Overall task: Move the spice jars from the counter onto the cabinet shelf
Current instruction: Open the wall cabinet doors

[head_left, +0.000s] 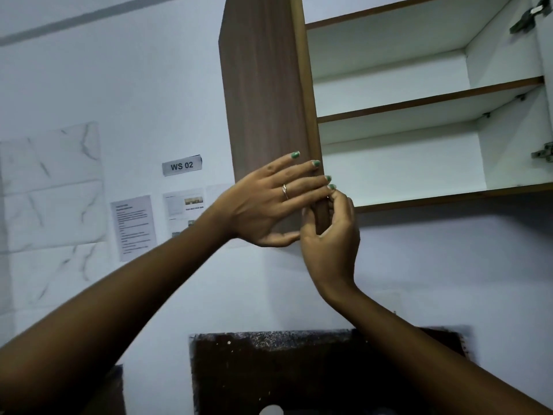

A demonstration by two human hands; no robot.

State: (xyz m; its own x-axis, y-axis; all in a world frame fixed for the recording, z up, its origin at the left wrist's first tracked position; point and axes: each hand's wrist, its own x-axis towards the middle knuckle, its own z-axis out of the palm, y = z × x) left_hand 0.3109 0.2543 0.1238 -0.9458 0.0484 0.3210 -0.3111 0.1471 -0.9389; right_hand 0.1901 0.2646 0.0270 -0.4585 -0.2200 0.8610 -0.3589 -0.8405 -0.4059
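A brown wooden cabinet door (263, 94) stands swung out, edge toward me. My left hand (269, 205) lies flat on its outer face with straight fingers. My right hand (329, 235) curls its fingers round the door's lower edge and grips it. Behind the door the cabinet is open, showing a white lower shelf (404, 187) and a middle shelf (434, 98), both bare. No spice jars or counter are in view.
The wall at left carries a "WS 02" label (182, 165), printed sheets (133, 227) and marble-look tiles (51, 187). A dark panel (299, 372) is on the wall below my arms. Door hinges (543, 152) sit on the cabinet's right side.
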